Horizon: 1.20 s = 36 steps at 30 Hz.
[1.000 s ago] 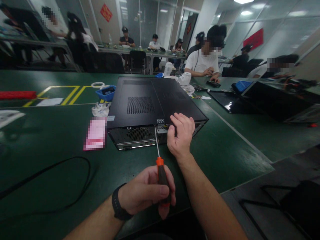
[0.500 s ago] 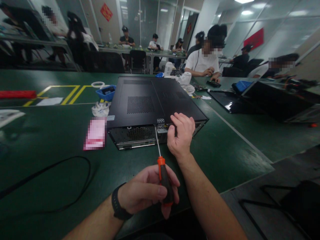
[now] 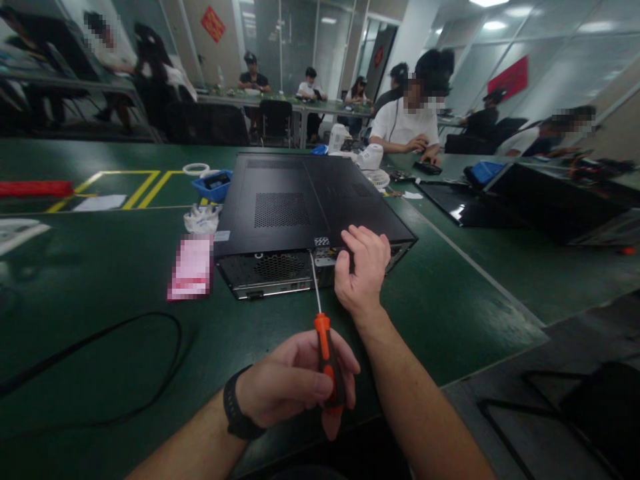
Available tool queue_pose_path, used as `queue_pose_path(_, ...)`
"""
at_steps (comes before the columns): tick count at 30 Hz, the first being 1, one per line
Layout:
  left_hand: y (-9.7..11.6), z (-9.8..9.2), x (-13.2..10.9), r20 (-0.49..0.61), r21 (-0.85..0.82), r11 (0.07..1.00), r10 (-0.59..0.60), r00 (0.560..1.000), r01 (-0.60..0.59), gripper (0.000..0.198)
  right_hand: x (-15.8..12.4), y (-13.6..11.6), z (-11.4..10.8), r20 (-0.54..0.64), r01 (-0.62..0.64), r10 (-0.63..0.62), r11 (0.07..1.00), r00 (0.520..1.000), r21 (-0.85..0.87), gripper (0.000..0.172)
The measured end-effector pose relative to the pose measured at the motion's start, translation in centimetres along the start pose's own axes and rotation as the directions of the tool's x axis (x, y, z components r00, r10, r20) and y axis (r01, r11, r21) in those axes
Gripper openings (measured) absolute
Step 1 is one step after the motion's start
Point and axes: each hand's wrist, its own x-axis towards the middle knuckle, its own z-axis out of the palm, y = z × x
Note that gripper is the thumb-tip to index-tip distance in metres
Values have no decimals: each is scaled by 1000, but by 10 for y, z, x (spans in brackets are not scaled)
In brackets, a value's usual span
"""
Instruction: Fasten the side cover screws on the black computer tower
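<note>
A black desktop computer case (image 3: pixel 280 173) lies flat on the green table, its vented rear panel facing me. My left hand (image 3: pixel 285 387), with a dark watch on its wrist, is closed around the orange and black handle of a screwdriver (image 3: pixel 325 347). The thin shaft points away from me, and its tip meets the rear panel just below the cover's edge. Just right of the tip, my right hand (image 3: pixel 364 270) grips the rear edge of the case, fingers bent over the top. What lies under those fingers is hidden.
Left of the case are a pink packet (image 3: pixel 191 267), a crumpled white glove-like item (image 3: pixel 201 219) and a blue bin (image 3: pixel 213 185). A black cable (image 3: pixel 170 320) curves across the left. A person (image 3: pixel 407 123) works across the table; a black panel (image 3: pixel 460 203) lies at right.
The screwdriver handle has turned about its axis, showing more orange on top. Both hands and the case stay in the same places.
</note>
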Motion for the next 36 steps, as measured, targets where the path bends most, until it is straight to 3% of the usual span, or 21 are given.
queue_pose_path(6, -3, -2, 2, 15, 15, 999, 42, 999, -42, 19, 0, -1, 0, -4, -1, 1, 1000, 1000, 15, 33)
queue_pose_path(14, -1, 1, 0, -23, 2, 1000, -10, 1000, 10, 31, 1, -1, -1, 1, -4, 4, 1000, 1000, 6, 34)
queue_pose_path(21, -2, -1, 1, -12, 25, 999, 28, 1000, -27, 23, 1, -2, -1, -2, 6, -6, 1000, 1000, 11, 33)
queue_pose_path(30, -1, 2, -1, -20, 17, 1000, 8, 1000, -8, 33, 2, -1, -1, -3, 6, -6, 1000, 1000, -6, 32)
queue_pose_path(36, -1, 1, 0, -8, 47, 999, 26, 1000, -26, 24, 1, -1, -1, -5, 0, 0, 1000, 1000, 11, 33)
